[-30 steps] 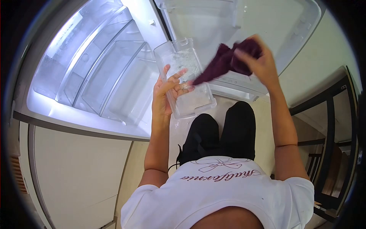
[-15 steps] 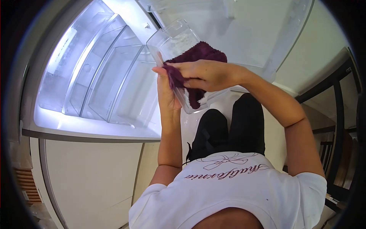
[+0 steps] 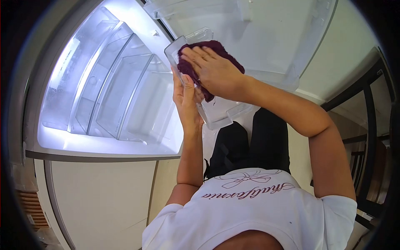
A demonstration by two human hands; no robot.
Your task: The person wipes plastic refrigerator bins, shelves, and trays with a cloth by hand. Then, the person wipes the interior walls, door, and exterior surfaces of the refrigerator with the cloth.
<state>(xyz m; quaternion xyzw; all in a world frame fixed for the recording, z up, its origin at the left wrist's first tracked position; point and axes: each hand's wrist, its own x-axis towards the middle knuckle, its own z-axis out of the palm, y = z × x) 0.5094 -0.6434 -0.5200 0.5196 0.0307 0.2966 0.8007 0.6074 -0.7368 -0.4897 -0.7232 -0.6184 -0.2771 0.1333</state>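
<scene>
Head view: clear bin (image 3: 216, 114) between refrigerator (image 3: 96, 146) at left and open door (image 3: 275, 37) at right.
Left hand (image 3: 187, 98): fingers closed on bin's left side.
Right hand (image 3: 218, 75): fingers extended over maroon cloth (image 3: 221, 50), against bin's inside.
Wiping: apparently under way; what remains cannot be told.
Bin's long axis: far left to near right; open side upward.

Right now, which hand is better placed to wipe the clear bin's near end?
Probably the right hand: it lies over the purple cloth inside the clear bin, while the left hand holds the bin's side.
</scene>
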